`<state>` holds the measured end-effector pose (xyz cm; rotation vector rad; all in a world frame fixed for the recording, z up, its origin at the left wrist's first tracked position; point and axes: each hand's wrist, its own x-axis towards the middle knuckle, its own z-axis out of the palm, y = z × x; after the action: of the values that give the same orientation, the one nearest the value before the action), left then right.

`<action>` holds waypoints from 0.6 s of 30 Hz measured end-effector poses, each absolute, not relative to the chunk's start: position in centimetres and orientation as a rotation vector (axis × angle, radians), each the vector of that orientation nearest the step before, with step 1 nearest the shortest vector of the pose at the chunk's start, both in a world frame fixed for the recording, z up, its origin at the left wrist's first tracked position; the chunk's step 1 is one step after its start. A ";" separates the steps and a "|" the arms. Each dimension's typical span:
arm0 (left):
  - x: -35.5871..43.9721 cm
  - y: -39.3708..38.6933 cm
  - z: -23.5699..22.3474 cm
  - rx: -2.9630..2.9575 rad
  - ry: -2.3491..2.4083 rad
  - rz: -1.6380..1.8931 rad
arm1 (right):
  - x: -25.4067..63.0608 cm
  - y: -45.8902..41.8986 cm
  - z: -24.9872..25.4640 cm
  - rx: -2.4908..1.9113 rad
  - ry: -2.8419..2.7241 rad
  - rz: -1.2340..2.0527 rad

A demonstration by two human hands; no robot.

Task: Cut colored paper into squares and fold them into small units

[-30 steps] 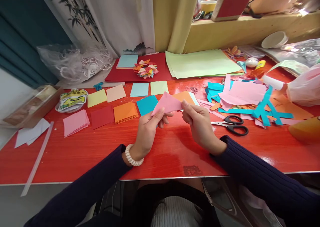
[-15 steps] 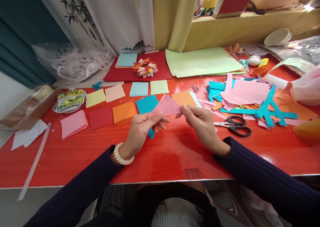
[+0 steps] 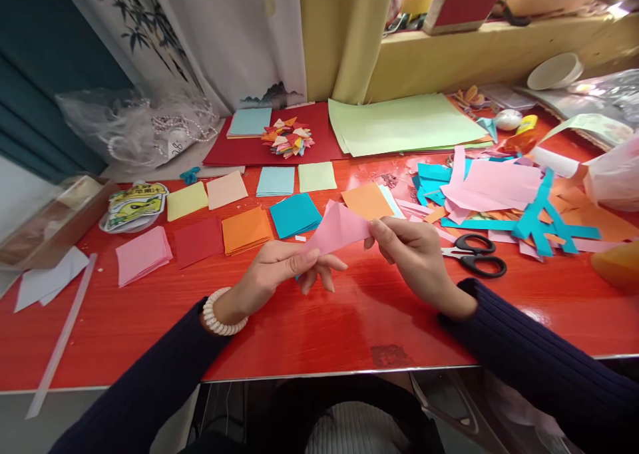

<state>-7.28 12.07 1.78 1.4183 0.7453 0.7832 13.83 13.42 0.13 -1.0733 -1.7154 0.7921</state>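
A folded sheet of pink paper (image 3: 339,227), roughly triangular, is held between my two hands above the red table. My left hand (image 3: 284,267) pinches its left corner between thumb and fingers. The right corner is gripped by the thumb and fingertips of my right hand (image 3: 412,254). Just behind the paper lie a stack of blue paper squares (image 3: 295,214) and an orange sheet (image 3: 367,202). Black-handled scissors (image 3: 476,254) rest to the right of my right hand.
Stacks of pink (image 3: 144,254), red (image 3: 198,242) and orange squares (image 3: 247,230) lie leftward. A folded-paper ring (image 3: 287,138) sits on red card at the back, beside large green sheets (image 3: 404,124). Paper scraps (image 3: 492,184) are heaped on the right. A clear strip (image 3: 62,337) overhangs the left front edge.
Both hands have come slightly nearer to me and a little farther apart, still holding the pink paper. More of the blue stack shows behind it.
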 end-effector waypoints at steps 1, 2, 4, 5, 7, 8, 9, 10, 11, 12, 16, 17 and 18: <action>-7.3 12.1 1.8 1.414 0.742 0.773 | 13.8 13.4 0.1 -1.074 -1.723 0.788; -7.3 12.1 1.9 1.410 0.740 0.764 | 13.8 13.3 0.2 -1.073 -1.732 0.786; -7.3 12.2 1.9 1.399 0.736 0.745 | 13.8 13.3 0.2 -1.062 -1.749 0.781; -7.4 12.2 2.0 1.395 0.726 0.739 | 13.7 13.3 0.3 -1.054 -1.757 0.776; -7.5 12.2 2.0 1.395 0.695 0.729 | 13.7 13.2 0.4 -1.040 -1.770 0.764; -7.6 12.2 2.0 1.398 0.682 0.728 | 13.7 13.2 0.5 -1.035 -1.775 0.761; -7.6 12.2 1.9 1.403 0.674 0.726 | 13.7 13.2 0.5 -1.030 -1.777 0.761; -7.7 12.2 1.9 1.408 0.672 0.726 | 13.6 13.1 0.5 -1.025 -1.779 0.763; -7.7 12.2 1.8 1.412 0.674 0.727 | 13.6 13.1 0.6 -1.017 -1.781 0.767; -7.7 12.2 1.7 1.416 0.679 0.729 | 13.6 13.1 0.6 -1.009 -1.780 0.772; -7.7 12.1 1.7 1.427 0.690 0.766 | 13.5 12.9 0.3 -0.990 -1.773 0.819; -7.7 12.0 1.8 1.430 0.687 0.779 | 13.5 12.8 0.2 -0.988 -1.768 0.838; -7.7 12.0 1.8 1.434 0.685 0.801 | 13.5 12.9 0.1 -0.992 -1.754 0.860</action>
<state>-7.74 12.02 1.82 1.4343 0.6850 0.8005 13.47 12.87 0.09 -0.9916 -1.7540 0.8604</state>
